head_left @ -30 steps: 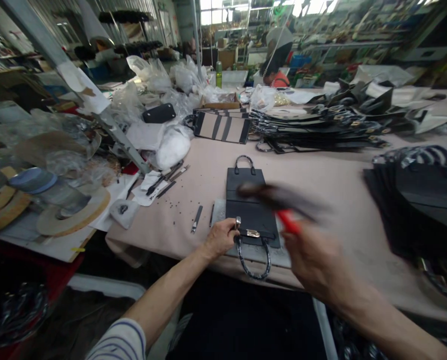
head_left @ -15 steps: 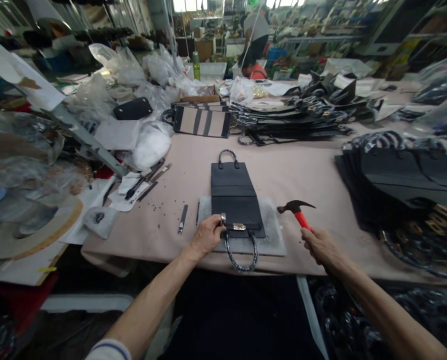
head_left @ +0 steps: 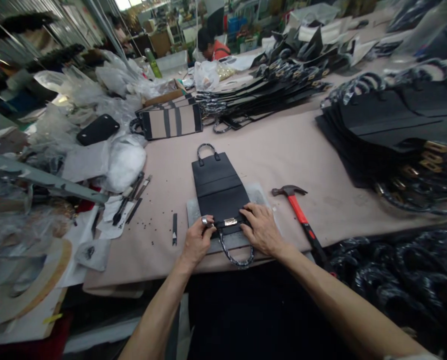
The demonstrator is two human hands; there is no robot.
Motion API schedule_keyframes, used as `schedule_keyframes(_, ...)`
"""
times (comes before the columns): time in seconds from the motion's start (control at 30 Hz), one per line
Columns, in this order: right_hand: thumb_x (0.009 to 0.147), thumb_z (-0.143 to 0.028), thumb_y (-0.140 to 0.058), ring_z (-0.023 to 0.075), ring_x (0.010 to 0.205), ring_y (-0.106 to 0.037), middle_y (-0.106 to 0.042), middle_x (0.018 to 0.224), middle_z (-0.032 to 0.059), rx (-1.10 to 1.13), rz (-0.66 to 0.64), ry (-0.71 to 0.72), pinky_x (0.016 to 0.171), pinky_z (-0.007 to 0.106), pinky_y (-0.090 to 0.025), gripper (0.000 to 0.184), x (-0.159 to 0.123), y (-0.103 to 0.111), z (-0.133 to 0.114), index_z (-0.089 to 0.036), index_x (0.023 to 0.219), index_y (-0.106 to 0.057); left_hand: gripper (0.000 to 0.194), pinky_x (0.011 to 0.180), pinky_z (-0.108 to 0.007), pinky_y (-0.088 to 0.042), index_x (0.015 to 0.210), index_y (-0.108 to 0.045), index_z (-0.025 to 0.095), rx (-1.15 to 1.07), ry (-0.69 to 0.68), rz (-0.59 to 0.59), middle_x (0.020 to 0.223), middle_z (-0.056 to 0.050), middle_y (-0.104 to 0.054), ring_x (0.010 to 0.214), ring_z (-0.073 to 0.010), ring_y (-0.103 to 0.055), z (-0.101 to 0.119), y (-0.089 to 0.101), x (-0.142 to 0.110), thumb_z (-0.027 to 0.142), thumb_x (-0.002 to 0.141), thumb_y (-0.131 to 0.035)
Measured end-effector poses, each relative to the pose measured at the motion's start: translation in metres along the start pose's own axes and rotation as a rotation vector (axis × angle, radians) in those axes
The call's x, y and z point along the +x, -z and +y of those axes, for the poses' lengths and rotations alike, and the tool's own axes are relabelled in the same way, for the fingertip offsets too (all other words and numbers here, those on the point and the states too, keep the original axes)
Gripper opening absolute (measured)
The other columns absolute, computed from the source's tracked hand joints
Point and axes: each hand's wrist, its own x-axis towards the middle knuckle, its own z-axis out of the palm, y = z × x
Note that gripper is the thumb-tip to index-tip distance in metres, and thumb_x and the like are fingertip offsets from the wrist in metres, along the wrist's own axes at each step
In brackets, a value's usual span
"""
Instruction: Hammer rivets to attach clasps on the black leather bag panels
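Observation:
A black handbag panel [head_left: 218,176] lies flat on a pale slab [head_left: 259,192] near the table's front edge. Its front end carries a gold-coloured clasp [head_left: 230,222] and a plastic-wrapped handle [head_left: 238,260] that hangs toward me. My left hand [head_left: 198,242] pinches the panel's edge left of the clasp; a silver ring-like piece shows at its fingers. On the clasp's other side, my right hand [head_left: 263,229] grips the panel's edge between thumb and fingers. The claw hammer [head_left: 297,209] with a red and black handle rests on the table, right of that hand.
Black bag panels [head_left: 399,120] are piled at the right, more [head_left: 257,100] at the back. A striped panel [head_left: 173,122] stands back left. A flat dark tool [head_left: 175,229] lies left of the slab, near tiny dark bits. Plastic bags [head_left: 107,107] crowd the left side.
My right hand has let go of the hammer, which now lies on the table, and has moved left onto the panel. My left hand still holds the panel's edge. The view has turned and tilted.

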Motion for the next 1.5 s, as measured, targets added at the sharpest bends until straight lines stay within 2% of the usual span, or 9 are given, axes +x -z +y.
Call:
schedule_keyframes(0.27, 0.09, -0.031, -0.066, 0.0357, 0.126, -0.05, -0.057, 0.138, 0.0165, 0.031, 0.012, -0.05, 0.112, 0.055, -0.036, 0.045, -0.003, -0.001, 0.003, -0.015, 0.131, -0.057, 0.011, 0.1, -0.041, -0.058, 0.099, -0.067, 0.02, 0.008, -0.05, 0.041, 0.111, -0.009, -0.075, 0.107, -0.0223, -0.072, 0.002, -0.001, 0.002, 0.022, 0.089, -0.062)
schedule_keyframes(0.43, 0.091, -0.029, -0.063, 0.0357, 0.121, -0.052, -0.058, 0.135, 0.0163, 0.007, 0.011, -0.044, 0.11, 0.056, -0.037, 0.04, -0.002, -0.002, 0.001, -0.016, 0.128, -0.058, 0.01, 0.101, -0.042, -0.059, 0.097, -0.068, 0.02, 0.002, 0.043, 0.055, 0.109, -0.009, -0.076, 0.106, -0.0228, -0.073, 0.002, 0.003, 0.004, 0.023, 0.089, -0.062)
schedule_keyframes(0.6, 0.09, -0.03, -0.062, 0.0357, 0.118, -0.053, -0.058, 0.133, 0.0161, -0.019, 0.025, -0.027, 0.107, 0.055, -0.039, 0.039, -0.002, -0.005, 0.002, -0.016, 0.127, -0.06, 0.013, 0.106, -0.039, -0.057, 0.099, -0.07, 0.02, -0.026, -0.086, -0.157, 0.12, -0.012, -0.074, 0.116, -0.0235, -0.07, 0.002, 0.006, 0.004, 0.026, 0.091, -0.062)
schedule_keyframes(0.63, 0.09, -0.03, -0.063, 0.0358, 0.118, -0.053, -0.059, 0.133, 0.0159, -0.022, 0.027, -0.029, 0.107, 0.055, -0.039, 0.039, -0.002, -0.005, 0.002, -0.016, 0.126, -0.06, 0.013, 0.105, -0.04, -0.057, 0.098, -0.07, 0.02, -0.066, -0.042, -0.118, 0.118, -0.012, -0.074, 0.114, -0.0237, -0.071, 0.0, 0.006, 0.004, 0.029, 0.092, -0.063)
schedule_keyframes(0.77, 0.09, -0.029, -0.063, 0.0361, 0.119, -0.053, -0.059, 0.133, 0.0158, -0.021, 0.022, -0.033, 0.107, 0.055, -0.039, 0.039, -0.001, -0.005, -0.001, -0.016, 0.126, -0.061, 0.032, 0.085, -0.041, -0.064, 0.101, -0.065, 0.016, -0.38, 0.301, 0.283, 0.107, -0.013, -0.075, 0.094, -0.025, -0.076, -0.012, 0.005, 0.001, 0.047, 0.092, -0.065)
schedule_keyframes(0.83, 0.091, -0.031, -0.062, 0.0364, 0.12, -0.053, -0.059, 0.133, 0.0163, -0.004, 0.024, -0.032, 0.106, 0.055, -0.04, 0.038, -0.001, -0.004, 0.001, -0.015, 0.126, -0.061, 0.037, 0.083, -0.039, -0.064, 0.101, -0.065, 0.016, -0.416, 0.339, 0.28, 0.107, -0.013, -0.075, 0.094, -0.0251, -0.076, -0.016, 0.009, -0.002, 0.05, 0.089, -0.069)
schedule_keyframes(1.0, 0.099, -0.031, -0.052, 0.0322, 0.125, -0.055, -0.062, 0.134, 0.0137, 0.201, 0.0, 0.021, 0.108, 0.056, -0.043, 0.035, -0.007, 0.003, 0.022, -0.019, 0.132, -0.059, 0.03, 0.095, -0.039, -0.06, 0.099, -0.069, 0.016, -0.322, 0.248, 0.217, 0.109, -0.011, -0.076, 0.1, -0.0238, -0.075, -0.005, 0.015, -0.009, 0.045, 0.091, -0.07)
schedule_keyframes(1.17, 0.094, -0.021, -0.055, 0.0323, 0.131, -0.053, -0.058, 0.138, 0.0167, 0.249, 0.074, -0.019, 0.111, 0.056, -0.045, 0.028, -0.015, 0.008, 0.039, -0.018, 0.121, -0.064, 0.021, 0.103, -0.042, -0.057, 0.098, -0.071, 0.016, -0.355, 0.214, 0.193, 0.108, -0.011, -0.076, 0.105, -0.0245, -0.073, 0.012, -0.006, 0.0, 0.036, 0.09, -0.071)
schedule_keyframes(1.5, 0.088, -0.017, -0.061, 0.0302, 0.117, -0.059, -0.065, 0.122, 0.0126, 0.303, 0.147, -0.023, 0.1, 0.051, -0.048, 0.012, -0.015, 0.011, 0.035, -0.021, 0.099, -0.064, 0.013, 0.103, -0.042, -0.057, 0.096, -0.07, 0.017, -0.38, 0.101, 0.055, 0.112, -0.011, -0.075, 0.108, -0.0243, -0.071, 0.037, -0.064, 0.03, 0.025, 0.086, -0.071)
